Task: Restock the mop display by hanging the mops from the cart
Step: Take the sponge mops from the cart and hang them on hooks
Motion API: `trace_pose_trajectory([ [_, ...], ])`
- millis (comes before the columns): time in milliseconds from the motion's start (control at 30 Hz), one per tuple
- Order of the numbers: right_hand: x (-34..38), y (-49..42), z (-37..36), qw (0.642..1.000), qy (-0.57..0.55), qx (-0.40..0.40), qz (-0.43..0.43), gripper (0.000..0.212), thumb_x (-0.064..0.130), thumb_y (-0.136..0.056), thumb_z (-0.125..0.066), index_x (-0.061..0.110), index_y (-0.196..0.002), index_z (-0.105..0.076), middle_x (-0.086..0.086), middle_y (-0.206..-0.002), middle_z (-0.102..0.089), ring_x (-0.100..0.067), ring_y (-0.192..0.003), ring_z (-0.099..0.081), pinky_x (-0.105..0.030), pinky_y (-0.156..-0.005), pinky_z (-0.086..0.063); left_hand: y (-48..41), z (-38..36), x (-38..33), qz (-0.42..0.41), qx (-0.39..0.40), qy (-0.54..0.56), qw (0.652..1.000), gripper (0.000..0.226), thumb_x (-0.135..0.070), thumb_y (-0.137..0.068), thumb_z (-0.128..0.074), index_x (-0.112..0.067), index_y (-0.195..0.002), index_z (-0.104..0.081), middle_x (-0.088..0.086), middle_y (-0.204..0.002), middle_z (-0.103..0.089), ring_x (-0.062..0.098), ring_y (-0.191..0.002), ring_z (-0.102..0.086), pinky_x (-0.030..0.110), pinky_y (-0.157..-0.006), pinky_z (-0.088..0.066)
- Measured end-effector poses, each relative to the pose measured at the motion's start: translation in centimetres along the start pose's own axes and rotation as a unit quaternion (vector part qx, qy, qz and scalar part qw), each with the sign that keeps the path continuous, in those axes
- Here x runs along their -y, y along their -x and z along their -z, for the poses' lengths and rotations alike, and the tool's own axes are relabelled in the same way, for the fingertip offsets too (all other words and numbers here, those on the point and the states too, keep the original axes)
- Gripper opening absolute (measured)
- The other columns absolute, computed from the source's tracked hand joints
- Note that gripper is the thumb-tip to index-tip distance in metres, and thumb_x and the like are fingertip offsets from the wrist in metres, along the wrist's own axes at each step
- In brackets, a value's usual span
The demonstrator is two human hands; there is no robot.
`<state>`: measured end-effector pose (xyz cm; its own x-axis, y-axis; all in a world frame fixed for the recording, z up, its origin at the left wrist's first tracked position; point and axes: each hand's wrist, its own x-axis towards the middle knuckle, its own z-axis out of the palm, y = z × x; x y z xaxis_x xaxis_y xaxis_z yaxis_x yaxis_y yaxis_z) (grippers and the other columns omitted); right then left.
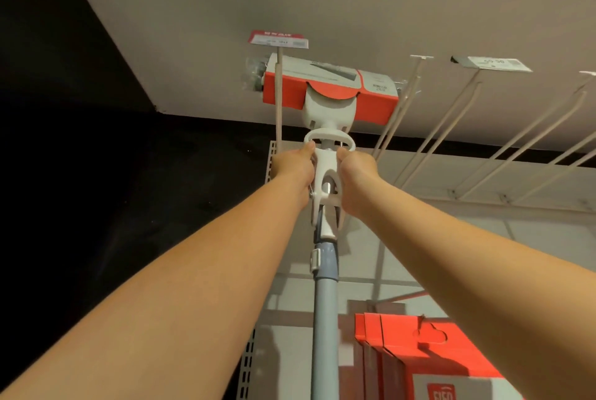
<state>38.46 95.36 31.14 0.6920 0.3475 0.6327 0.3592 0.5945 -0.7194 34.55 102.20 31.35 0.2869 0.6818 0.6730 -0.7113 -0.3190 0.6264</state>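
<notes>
Mop (325,154) held overhead at twelve o'clock, head up, red card sleeve (329,89) just under the ceiling panel (354,6). Left hand (295,170) and right hand (356,177) clenched on the white neck either side of the wringer, thumbs touching the white loop. Grey pole (324,303) running down toward six o'clock. Best done by steering the hang point onto the peg (278,99) at eleven o'clock, the one under the red price tag (279,39); whether already threaded, cannot tell. Keep the pole plumb and slide straight back. Little headroom above the sleeve. Bare hooks (451,128) fanning out at two o'clock, near the sleeve's right edge. Red boxes (412,344) low at five o'clock, apart from the pole.
</notes>
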Motion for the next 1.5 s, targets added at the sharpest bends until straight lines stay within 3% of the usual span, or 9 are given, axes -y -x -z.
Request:
trace_pose_trajectory([
  [167,-2.2,-1.1,-0.5,1.0,0.012,-0.007,0.003,0.023,0.026,-0.1,-0.045,0.01,-0.11,-0.058,-0.011,-0.092,-0.066,-0.027,-0.085,-0.063,-0.042,-0.082,-0.054,-0.8,1.0,1.6,-0.004,0.013,-0.004,1.0,0.012,-0.027,-0.094,-0.061,-0.016,-0.089,-0.06,0.005,-0.088,-0.068,0.018,-0.076,-0.067,0.03,-0.065,-0.055],
  [267,-3.5,-2.1,-1.0,1.0,0.009,-0.012,0.003,0.026,0.026,-0.1,-0.044,0.01,-0.112,-0.06,-0.012,-0.095,-0.067,-0.028,-0.084,-0.063,-0.04,-0.08,-0.053,-1.5,1.5,2.3,-0.01,0.017,-0.011,1.0,0.01,-0.026,-0.094,-0.06,-0.017,-0.089,-0.06,0.004,-0.086,-0.068,0.018,-0.075,-0.067,0.029,-0.062,-0.054],
  [400,-5.5,-3.2,-2.0,1.0,-0.011,-0.005,0.003,0.025,0.025,-0.101,-0.042,0.011,-0.112,-0.059,-0.009,-0.088,-0.065,-0.024,-0.073,-0.061,-0.034,-0.065,-0.052,-2.9,2.3,4.0,-0.011,0.004,-0.01,1.0,0.012,-0.026,-0.094,-0.061,-0.015,-0.092,-0.065,0.006,-0.089,-0.07,0.023,-0.08,-0.069,0.034,-0.068,-0.056],
  [500,-6.4,-3.9,-2.3,1.0,-0.016,-0.006,0.01,0.023,0.023,-0.101,-0.041,0.011,-0.111,-0.058,-0.007,-0.083,-0.062,-0.02,-0.067,-0.057,-0.028,-0.056,-0.045,-4.0,2.6,5.1,-0.012,0.001,-0.007,1.0,0.014,-0.025,-0.094,-0.06,-0.018,-0.083,-0.061,0.004,-0.082,-0.068,0.02,-0.072,-0.066,0.031,-0.06,-0.054],
  [600,-7.6,-5.0,-2.2,1.0,-0.008,-0.011,0.02,0.024,0.023,-0.101,-0.041,0.01,-0.113,-0.058,-0.008,-0.087,-0.063,-0.02,-0.069,-0.058,-0.029,-0.057,-0.045,-5.0,2.7,6.2,-0.008,0.013,-0.015,1.0,0.011,-0.025,-0.095,-0.059,-0.016,-0.09,-0.062,0.002,-0.079,-0.067,0.018,-0.07,-0.066,0.032,-0.063,-0.055],
  [733,-9.1,-6.6,-2.2,1.0,-0.012,-0.021,0.015,0.027,0.022,-0.101,-0.042,0.007,-0.115,-0.06,-0.007,-0.08,-0.061,-0.019,-0.064,-0.055,-0.026,-0.054,-0.042,-6.2,2.5,7.4,-0.015,0.025,-0.029,0.999,0.011,-0.021,-0.095,-0.06,-0.014,-0.103,-0.064,0.004,-0.086,-0.068,0.021,-0.082,-0.068,0.038,-0.081,-0.057],
  [967,-11.2,-8.5,-2.1,1.0,-0.006,-0.028,0.009,0.025,0.02,-0.101,-0.043,0.008,-0.113,-0.06,-0.007,-0.08,-0.06,-0.019,-0.064,-0.055,-0.026,-0.051,-0.041,-8.3,2.3,10.1,0.007,0.016,-0.034,0.999,0.015,-0.02,-0.096,-0.057,-0.013,-0.108,-0.063,0.004,-0.088,-0.065,0.02,-0.077,-0.065,0.037,-0.078,-0.057],
  [1267,-12.8,-11.6,-1.2,0.999,0.029,-0.031,-0.001,0.022,0.019,-0.099,-0.043,0.011,-0.109,-0.061,-0.008,-0.081,-0.061,-0.024,-0.069,-0.057,-0.042,-0.079,-0.054,-10.0,1.0,12.5,0.047,0.007,-0.025,0.999,0.019,-0.019,-0.096,-0.058,-0.009,-0.111,-0.064,0.008,-0.092,-0.065,0.029,-0.089,-0.067,0.045,-0.087,-0.056],
  [1500,-13.5,-12.4,0.1,0.996,0.083,-0.033,-0.015,0.019,0.021,-0.099,-0.045,0.01,-0.089,-0.057,-0.008,-0.071,-0.056,-0.022,-0.061,-0.054,-0.032,-0.06,-0.048,-10.8,0.2,14.4,0.065,-0.008,-0.058,0.996,0.012,-0.024,-0.094,-0.059,-0.016,-0.086,-0.064,0.014,-0.103,-0.07,0.033,-0.09,-0.069,0.048,-0.086,-0.056],
])
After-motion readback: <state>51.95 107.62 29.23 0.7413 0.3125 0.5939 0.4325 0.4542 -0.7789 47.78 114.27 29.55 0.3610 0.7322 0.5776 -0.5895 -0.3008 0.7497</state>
